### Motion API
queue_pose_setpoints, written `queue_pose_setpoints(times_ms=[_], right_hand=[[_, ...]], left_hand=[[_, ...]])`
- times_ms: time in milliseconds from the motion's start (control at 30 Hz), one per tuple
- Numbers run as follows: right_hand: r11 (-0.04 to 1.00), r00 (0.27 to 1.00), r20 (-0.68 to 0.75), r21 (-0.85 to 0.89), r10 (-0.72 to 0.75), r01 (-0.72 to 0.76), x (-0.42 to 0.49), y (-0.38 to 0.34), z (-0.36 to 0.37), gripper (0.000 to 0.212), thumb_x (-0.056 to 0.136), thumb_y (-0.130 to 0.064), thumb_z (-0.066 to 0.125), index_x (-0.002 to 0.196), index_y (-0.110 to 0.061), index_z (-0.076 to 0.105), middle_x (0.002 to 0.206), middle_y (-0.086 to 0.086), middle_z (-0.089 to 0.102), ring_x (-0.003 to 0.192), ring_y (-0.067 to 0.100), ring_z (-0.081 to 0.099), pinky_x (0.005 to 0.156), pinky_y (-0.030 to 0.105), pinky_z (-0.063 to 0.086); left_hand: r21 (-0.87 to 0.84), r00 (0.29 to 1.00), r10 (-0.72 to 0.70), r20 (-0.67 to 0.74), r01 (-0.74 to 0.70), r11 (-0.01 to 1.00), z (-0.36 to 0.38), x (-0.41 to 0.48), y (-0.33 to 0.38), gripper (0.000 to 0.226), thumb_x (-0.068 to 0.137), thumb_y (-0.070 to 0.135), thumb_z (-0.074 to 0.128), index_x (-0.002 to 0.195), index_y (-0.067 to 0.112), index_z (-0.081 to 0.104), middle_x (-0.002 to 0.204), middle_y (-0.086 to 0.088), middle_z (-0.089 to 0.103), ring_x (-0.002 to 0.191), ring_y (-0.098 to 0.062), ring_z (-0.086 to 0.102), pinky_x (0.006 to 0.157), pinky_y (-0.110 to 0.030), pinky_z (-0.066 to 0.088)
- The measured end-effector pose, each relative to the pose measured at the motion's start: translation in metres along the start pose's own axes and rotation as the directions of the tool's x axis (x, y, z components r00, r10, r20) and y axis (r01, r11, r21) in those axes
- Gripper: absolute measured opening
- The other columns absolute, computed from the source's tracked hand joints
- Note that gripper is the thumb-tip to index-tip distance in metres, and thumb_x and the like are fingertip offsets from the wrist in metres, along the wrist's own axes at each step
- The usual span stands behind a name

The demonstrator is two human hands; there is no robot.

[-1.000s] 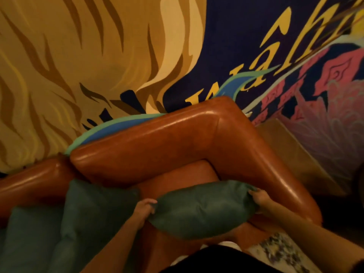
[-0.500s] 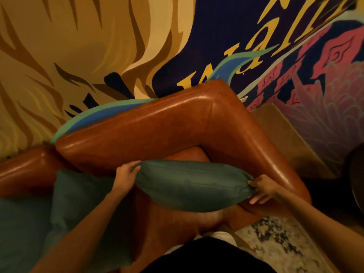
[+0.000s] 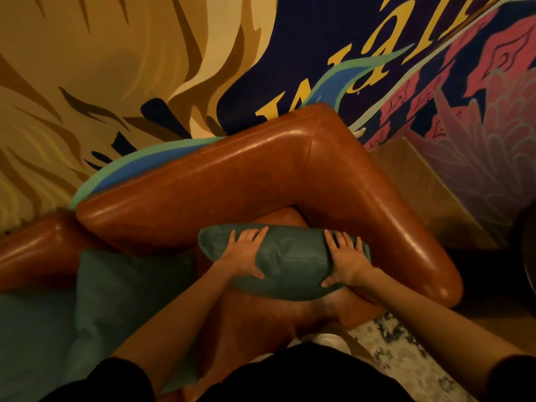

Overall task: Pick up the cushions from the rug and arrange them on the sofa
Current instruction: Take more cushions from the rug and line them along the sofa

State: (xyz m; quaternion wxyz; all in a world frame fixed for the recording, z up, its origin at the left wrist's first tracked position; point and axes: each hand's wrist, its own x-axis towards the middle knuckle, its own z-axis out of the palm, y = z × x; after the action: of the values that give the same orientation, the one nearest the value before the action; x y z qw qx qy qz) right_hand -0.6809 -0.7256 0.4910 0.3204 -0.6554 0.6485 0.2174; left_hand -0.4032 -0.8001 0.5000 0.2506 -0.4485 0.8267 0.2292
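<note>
A brown leather sofa (image 3: pixel 232 181) was seen from above, set close against a wall (image 3: pixel 116 68) painted with tawny stripes, yellow lettering on dark blue and pink flowers. Its backrest was met at a rounded corner by the armrest (image 3: pixel 400 236) on the right, and some bare seat was left showing below that corner. A pale patterned rug (image 3: pixel 391 343) was glimpsed on the floor at the lower right.

A dark green cushion (image 3: pixel 290 256) was held in the corner of the sofa, against the meeting of backrest and armrest. The left hand (image 3: pixel 246 253) was laid on its left part and the right hand (image 3: pixel 346 258) on its right part. On each, the fingers were spread straight over the top and the thumb was set apart on the near face, so the cushion was pressed rather than clasped.

A second cushion (image 3: pixel 121 291) of the same green was propped against the backrest to the left, with a strip of seat between the two. A third cushion (image 3: pixel 29 343) was cut off by the left edge. The lower view was blocked by both forearms and black clothing (image 3: pixel 290 372).

A tan box (image 3: pixel 429 192) was wedged between armrest and wall; what it held could not be told. A dark round thing (image 3: pixel 529 256) at the right edge was too dim to be made out.
</note>
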Motion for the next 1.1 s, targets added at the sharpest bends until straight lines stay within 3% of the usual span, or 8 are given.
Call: queue_pose_setpoints(times_ms=[100,233,400,500,667,800,933,1100], right_hand=[[0.993,0.998,-0.069,-0.119,0.005,-0.013,0.003,-0.01,0.008,0.138,0.055,-0.062,0.079,0.153,-0.011,-0.004,0.144,0.017,0.028,0.134,0.038,0.029,0.115,0.059,0.013],[0.984,0.991,-0.11,-0.17,-0.08,0.06,0.001,-0.017,0.011,0.098,0.066,-0.055,0.077,0.142,-0.011,0.034,0.137,0.018,0.033,0.125,0.037,0.036,0.112,0.051,0.026],[0.993,0.992,-0.073,-0.065,-0.107,0.102,0.002,-0.017,0.005,0.08,0.075,-0.042,0.075,0.139,-0.01,0.041,0.153,0.02,0.026,0.138,0.039,0.033,0.114,0.047,0.031],[0.993,0.984,-0.132,-0.021,-0.117,0.115,0.0,-0.012,-0.006,0.06,0.076,-0.044,0.073,0.124,-0.016,0.052,0.123,0.011,0.062,0.112,0.032,0.059,0.093,0.042,0.049],[0.992,0.975,-0.191,0.014,-0.117,0.122,-0.004,0.009,-0.007,0.04,0.076,-0.048,0.071,0.103,-0.021,0.06,0.104,0.006,0.067,0.1,0.029,0.061,0.086,0.039,0.047],[0.991,0.989,-0.113,0.079,-0.096,0.106,-0.007,0.018,0.003,0.047,0.07,-0.046,0.076,0.109,-0.024,0.061,0.108,0.004,0.068,0.103,0.027,0.063,0.088,0.04,0.05],[0.995,0.998,0.05,0.09,-0.04,0.036,-0.01,0.018,0.016,0.087,0.062,-0.045,0.082,0.136,-0.02,0.043,0.131,0.008,0.058,0.118,0.029,0.057,0.098,0.044,0.048],[0.993,0.993,0.012,0.019,-0.119,0.119,-0.009,-0.014,0.008,0.127,0.055,-0.06,0.081,0.152,-0.02,0.009,0.159,0.012,0.012,0.146,0.036,0.013,0.116,0.056,0.015]], left_hand=[[0.145,0.999,0.025,-0.027,-0.021,0.989,-0.002,0.001,-0.002,0.132,0.058,0.053,0.082,0.152,0.024,-0.004,0.15,-0.009,0.023,0.14,-0.03,0.021,0.116,-0.059,0.012],[0.127,0.999,0.006,0.053,-0.012,0.992,0.007,0.001,-0.006,0.131,0.06,0.05,0.083,0.152,0.025,-0.006,0.161,-0.009,-0.005,0.147,-0.035,-0.004,0.116,-0.06,0.002],[0.105,1.0,0.016,-0.005,-0.015,0.994,-0.006,0.001,-0.009,0.113,0.065,0.051,0.079,0.151,0.026,0.01,0.142,-0.005,0.048,0.129,-0.029,0.046,0.11,-0.055,0.027],[0.129,0.997,0.054,-0.047,-0.048,0.991,-0.017,0.003,-0.012,0.094,0.071,0.051,0.074,0.149,0.031,0.024,0.134,-0.002,0.058,0.119,-0.027,0.056,0.095,-0.042,0.044],[0.158,0.986,0.136,-0.099,-0.12,0.98,-0.025,-0.003,-0.007,0.057,0.082,0.053,0.063,0.135,0.04,0.048,0.126,0.006,0.064,0.113,-0.021,0.059,0.086,-0.035,0.045],[0.127,0.993,0.118,-0.02,-0.115,0.985,-0.014,-0.004,0.005,0.057,0.083,0.054,0.061,0.137,0.04,0.047,0.127,0.002,0.063,0.115,-0.024,0.057,0.086,-0.035,0.044],[0.023,0.996,0.083,0.027,-0.083,0.996,0.013,-0.001,0.022,0.079,0.077,0.051,0.068,0.145,0.033,0.033,0.143,0.0,0.049,0.127,-0.024,0.048,0.099,-0.041,0.044],[0.066,0.996,0.076,0.044,-0.079,0.995,0.018,0.001,0.032,0.104,0.062,0.065,0.072,0.145,0.018,0.029,0.155,-0.004,0.026,0.14,-0.03,0.025,0.113,-0.054,0.024]])
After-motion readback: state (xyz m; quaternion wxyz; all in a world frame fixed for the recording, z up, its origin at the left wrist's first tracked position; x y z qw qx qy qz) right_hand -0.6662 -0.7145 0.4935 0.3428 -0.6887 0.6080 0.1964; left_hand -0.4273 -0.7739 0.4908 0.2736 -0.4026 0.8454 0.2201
